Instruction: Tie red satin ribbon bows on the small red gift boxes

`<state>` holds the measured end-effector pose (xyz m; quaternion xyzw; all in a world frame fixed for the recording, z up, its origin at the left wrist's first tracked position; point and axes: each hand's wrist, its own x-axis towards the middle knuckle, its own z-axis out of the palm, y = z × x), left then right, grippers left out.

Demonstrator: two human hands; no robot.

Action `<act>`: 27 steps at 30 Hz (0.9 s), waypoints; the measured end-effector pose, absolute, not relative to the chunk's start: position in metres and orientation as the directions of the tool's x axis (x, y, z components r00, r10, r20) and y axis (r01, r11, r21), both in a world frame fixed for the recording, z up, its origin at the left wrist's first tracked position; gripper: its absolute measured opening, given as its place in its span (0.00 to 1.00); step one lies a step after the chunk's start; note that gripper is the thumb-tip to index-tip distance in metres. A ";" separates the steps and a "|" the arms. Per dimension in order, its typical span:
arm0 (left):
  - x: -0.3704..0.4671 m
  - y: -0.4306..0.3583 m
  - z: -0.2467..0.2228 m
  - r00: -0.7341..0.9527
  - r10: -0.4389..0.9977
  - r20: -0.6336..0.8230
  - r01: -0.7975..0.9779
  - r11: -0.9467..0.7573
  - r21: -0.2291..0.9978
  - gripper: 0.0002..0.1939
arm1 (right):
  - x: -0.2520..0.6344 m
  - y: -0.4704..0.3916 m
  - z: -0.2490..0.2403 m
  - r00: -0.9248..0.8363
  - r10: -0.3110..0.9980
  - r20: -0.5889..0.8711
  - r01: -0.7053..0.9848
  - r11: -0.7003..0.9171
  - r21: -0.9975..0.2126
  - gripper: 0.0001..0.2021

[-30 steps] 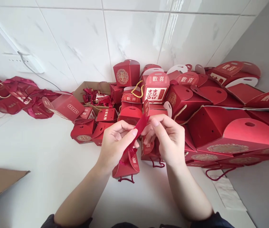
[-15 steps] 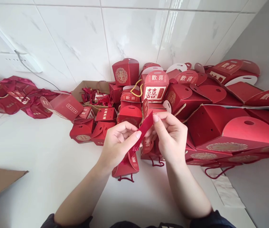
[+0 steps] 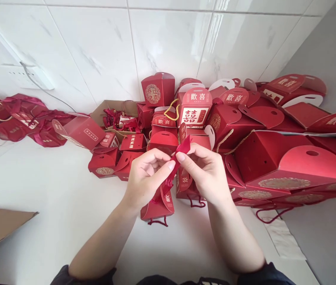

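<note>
A dark red ribbon (image 3: 183,146) is pinched between both hands, its loose end sticking up above the fingertips. My left hand (image 3: 148,178) holds it between thumb and forefinger, and my right hand (image 3: 205,170) grips it just beside, thumb close to the left thumb. The ribbon hangs gathered below the fingers, over a small red box (image 3: 157,209) with a dark red cord handle at its front. Whether the ribbon is fastened to that box I cannot tell.
Red gift boxes (image 3: 280,158) are heaped along the tiled wall, to the right and behind the hands. An open cardboard box (image 3: 98,113) holds red ribbon pieces. More ribboned red boxes (image 3: 12,128) lie far left. A cardboard flap (image 3: 1,225) juts in at lower left.
My right hand has moved left and down along the ribbon, closer to my left hand. The ribbon, stretched flat between the hands before, is now bunched at the fingertips.
</note>
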<state>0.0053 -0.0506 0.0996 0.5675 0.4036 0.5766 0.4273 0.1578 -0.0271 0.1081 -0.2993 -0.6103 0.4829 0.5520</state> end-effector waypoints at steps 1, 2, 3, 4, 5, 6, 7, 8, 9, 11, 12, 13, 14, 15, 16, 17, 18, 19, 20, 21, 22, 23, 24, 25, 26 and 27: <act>0.004 -0.050 0.101 0.026 0.947 0.320 -0.008 -0.320 0.948 0.04 | 0.158 -0.027 0.107 -0.196 0.897 0.398 -0.159 0.371 -0.915 0.08; 0.001 -0.050 0.102 0.059 0.945 0.321 0.019 -0.322 0.946 0.04 | 0.158 -0.027 0.106 -0.180 0.895 0.409 -0.149 0.386 -0.910 0.08; -0.002 -0.049 0.105 0.111 0.945 0.307 0.048 -0.314 0.948 0.04 | 0.158 -0.027 0.106 -0.165 0.893 0.420 -0.143 0.399 -0.906 0.08; -0.006 -0.049 0.108 0.177 0.944 0.280 0.084 -0.297 0.951 0.05 | 0.159 -0.027 0.106 -0.151 0.890 0.431 -0.138 0.412 -0.901 0.08; -0.011 -0.048 0.111 0.247 0.937 0.246 0.130 -0.283 0.950 0.08 | 0.159 -0.028 0.106 -0.139 0.888 0.439 -0.133 0.423 -0.896 0.08; -0.018 -0.048 0.114 0.316 0.924 0.215 0.181 -0.281 0.942 0.12 | 0.159 -0.029 0.106 -0.131 0.885 0.447 -0.130 0.432 -0.893 0.08; -0.024 -0.047 0.115 0.378 0.906 0.191 0.223 -0.289 0.931 0.16 | 0.160 -0.030 0.107 -0.125 0.883 0.453 -0.128 0.438 -0.890 0.08; -0.031 -0.045 0.114 0.433 0.884 0.179 0.243 -0.305 0.921 0.19 | 0.160 -0.031 0.108 -0.120 0.880 0.459 -0.131 0.444 -0.886 0.08; -0.038 -0.044 0.111 0.480 0.859 0.181 0.235 -0.324 0.916 0.21 | 0.160 -0.032 0.110 -0.112 0.876 0.470 -0.137 0.454 -0.880 0.08; -0.051 -0.043 0.097 0.561 0.807 0.181 0.160 -0.321 0.934 0.23 | 0.161 -0.033 0.113 -0.094 0.862 0.499 -0.142 0.484 -0.863 0.08; -0.056 -0.044 0.087 0.595 0.784 0.176 0.113 -0.298 0.948 0.24 | 0.161 -0.034 0.115 -0.087 0.851 0.519 -0.139 0.505 -0.852 0.08; -0.060 -0.045 0.076 0.625 0.764 0.161 0.081 -0.269 0.960 0.25 | 0.161 -0.034 0.117 -0.082 0.838 0.540 -0.133 0.528 -0.839 0.08; -0.062 -0.046 0.065 0.645 0.748 0.155 0.062 -0.253 0.966 0.25 | 0.160 -0.035 0.119 -0.082 0.824 0.561 -0.128 0.550 -0.825 0.08; -0.064 -0.048 0.055 0.658 0.738 0.146 0.070 -0.254 0.965 0.26 | 0.160 -0.036 0.121 -0.085 0.810 0.580 -0.128 0.568 -0.813 0.08; -0.065 -0.050 0.046 0.664 0.736 0.134 0.107 -0.270 0.957 0.26 | 0.159 -0.037 0.124 -0.087 0.799 0.595 -0.137 0.582 -0.802 0.07; -0.065 -0.052 0.040 0.661 0.740 0.127 0.148 -0.295 0.944 0.27 | 0.159 -0.038 0.126 -0.086 0.789 0.608 -0.151 0.592 -0.791 0.07; -0.065 -0.053 0.037 0.654 0.746 0.121 0.194 -0.320 0.927 0.27 | 0.158 -0.040 0.127 -0.087 0.783 0.616 -0.166 0.599 -0.784 0.07; -0.065 -0.055 0.035 0.645 0.755 0.116 0.233 -0.339 0.911 0.27 | 0.158 -0.041 0.129 -0.091 0.778 0.622 -0.175 0.602 -0.779 0.07; -0.065 -0.055 0.035 0.635 0.764 0.113 0.259 -0.349 0.901 0.27 | 0.157 -0.043 0.131 -0.096 0.774 0.625 -0.177 0.605 -0.776 0.08; -0.065 -0.055 0.034 0.626 0.773 0.107 0.276 -0.348 0.896 0.28 | 0.157 -0.044 0.132 -0.101 0.772 0.628 -0.175 0.607 -0.775 0.08; -0.065 -0.055 0.034 0.615 0.782 0.099 0.285 -0.338 0.897 0.29 | 0.157 -0.045 0.132 -0.104 0.769 0.630 -0.171 0.611 -0.773 0.08; -0.065 -0.054 0.032 0.604 0.792 0.088 0.289 -0.321 0.902 0.29 | 0.157 -0.046 0.132 -0.102 0.767 0.633 -0.164 0.615 -0.771 0.08; -0.066 -0.054 0.028 0.591 0.803 0.077 0.285 -0.297 0.911 0.29 | 0.158 -0.046 0.132 -0.095 0.765 0.637 -0.157 0.621 -0.768 0.08; -0.066 -0.053 0.023 0.581 0.811 0.068 0.268 -0.269 0.925 0.29 | 0.158 -0.047 0.131 -0.085 0.762 0.642 -0.150 0.628 -0.764 0.08; -0.067 -0.052 0.017 0.574 0.817 0.063 0.238 -0.240 0.941 0.28 | 0.158 -0.047 0.129 -0.078 0.760 0.646 -0.147 0.632 -0.761 0.08; -0.067 -0.051 0.010 0.570 0.819 0.064 0.198 -0.212 0.957 0.26 | 0.158 -0.047 0.127 -0.078 0.761 0.645 -0.144 0.631 -0.762 0.08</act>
